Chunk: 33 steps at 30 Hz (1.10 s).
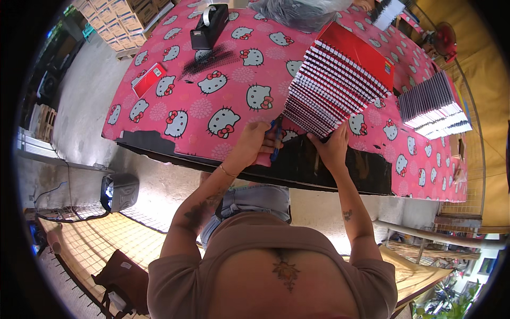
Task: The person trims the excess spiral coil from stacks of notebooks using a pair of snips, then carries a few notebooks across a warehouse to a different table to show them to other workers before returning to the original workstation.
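Observation:
A tall, fanned stack of spiral notebooks (330, 80) with a red cover lies on the pink table, its black coils in rows. My left hand (254, 142) is closed around blue-handled pliers (276, 139), whose dark jaws point up beside the stack's near left corner. At the stack's near end, my right hand (332, 148) grips the lowest notebooks, thumb toward the left; its other fingers are partly hidden. Loose black spiral coils (210, 61) lie farther left on the table, near a small red notebook (149, 80).
A black tape dispenser (209, 27) and a grey plastic bag (304, 13) sit at the back. Another notebook stack (434, 105) stands at right. The cloth (199, 109) is torn along the near edge. Stacked cartons (118, 22) and a dark bin (124, 191) stand on the floor.

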### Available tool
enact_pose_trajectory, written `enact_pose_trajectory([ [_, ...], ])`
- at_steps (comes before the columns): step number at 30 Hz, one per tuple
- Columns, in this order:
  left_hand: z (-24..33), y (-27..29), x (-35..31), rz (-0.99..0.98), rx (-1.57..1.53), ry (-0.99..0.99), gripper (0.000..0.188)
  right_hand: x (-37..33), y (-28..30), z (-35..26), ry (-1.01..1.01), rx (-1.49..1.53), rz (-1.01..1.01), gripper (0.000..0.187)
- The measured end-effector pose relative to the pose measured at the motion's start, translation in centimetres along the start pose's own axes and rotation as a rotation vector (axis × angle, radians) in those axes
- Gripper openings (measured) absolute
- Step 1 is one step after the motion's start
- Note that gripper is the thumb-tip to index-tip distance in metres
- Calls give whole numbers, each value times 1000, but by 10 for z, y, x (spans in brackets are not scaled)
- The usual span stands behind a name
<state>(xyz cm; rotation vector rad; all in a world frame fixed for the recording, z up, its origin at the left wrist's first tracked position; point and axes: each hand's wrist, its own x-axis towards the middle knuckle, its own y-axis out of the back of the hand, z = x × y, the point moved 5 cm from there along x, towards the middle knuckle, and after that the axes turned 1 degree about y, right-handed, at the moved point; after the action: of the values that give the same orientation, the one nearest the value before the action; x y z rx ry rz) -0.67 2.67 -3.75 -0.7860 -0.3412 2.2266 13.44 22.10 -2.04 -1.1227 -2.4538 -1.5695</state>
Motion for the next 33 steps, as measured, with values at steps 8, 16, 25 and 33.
enact_pose_trajectory([
  [8, -8, 5, 13, 40, 53, -24, 30, -2, -5, 5, 39, -60, 2, 106],
  [16, 28, -19, 2, 107, 1475, -829, 23, -3, -2, 0, 24, -49, 2, 106],
  [25, 24, 2, 4, 9, 276, 55, 31, -4, -1, -3, 45, -101, 32, 108],
  [33, 18, 2, 8, -33, 176, 30, 32, -4, 0, -6, 25, -103, 15, 110],
])
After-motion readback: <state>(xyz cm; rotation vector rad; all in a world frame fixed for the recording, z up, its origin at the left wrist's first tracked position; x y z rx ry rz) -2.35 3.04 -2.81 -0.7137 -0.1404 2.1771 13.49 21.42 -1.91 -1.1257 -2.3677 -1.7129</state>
